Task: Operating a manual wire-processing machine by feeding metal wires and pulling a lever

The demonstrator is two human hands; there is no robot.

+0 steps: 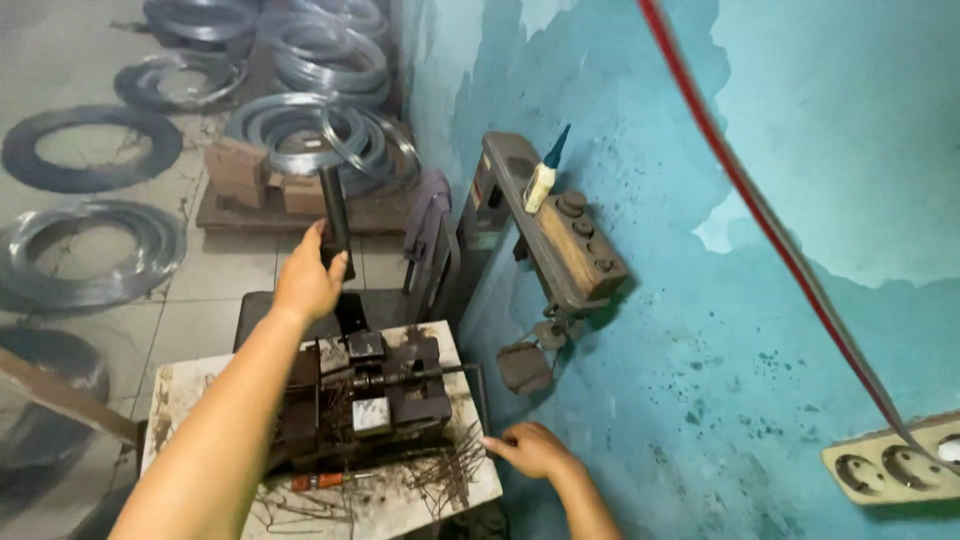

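The left hand (pixel 308 277) is closed around a black cylindrical lever handle (pixel 334 215), smooth and matt, which stands nearly upright above the far edge of the small table (pixel 170 395). The right hand (pixel 533 449) rests at the table's near right corner with fingers curled loosely; whether it pinches anything cannot be told, as the fingertips merge with a heap of thin, rusty cut wire pieces (pixel 452 465) lying there.

The table top is pale, stained and chipped. At its centre sits a dark steel bending jig (pixel 365 395), blocky, oily, with a bright square block in the middle and a thin rod (pixel 420 375) running toward the right edge. A screwdriver with an orange handle (pixel 320 481) lies along the near edge, just in front of the jig.

Room is tight on the right: the table's right edge stands close to a teal wall (pixel 650 400) with flaking paint. On the left the tiled floor is open, then occupied by flat coils of grey wire (pixel 95 250).

The lever's lower joint is hidden behind the left hand. The near table edge and both forearms are cut off by the frame. A wall-mounted wooden bracket (pixel 560 235) carries a small glue bottle (pixel 541 175).
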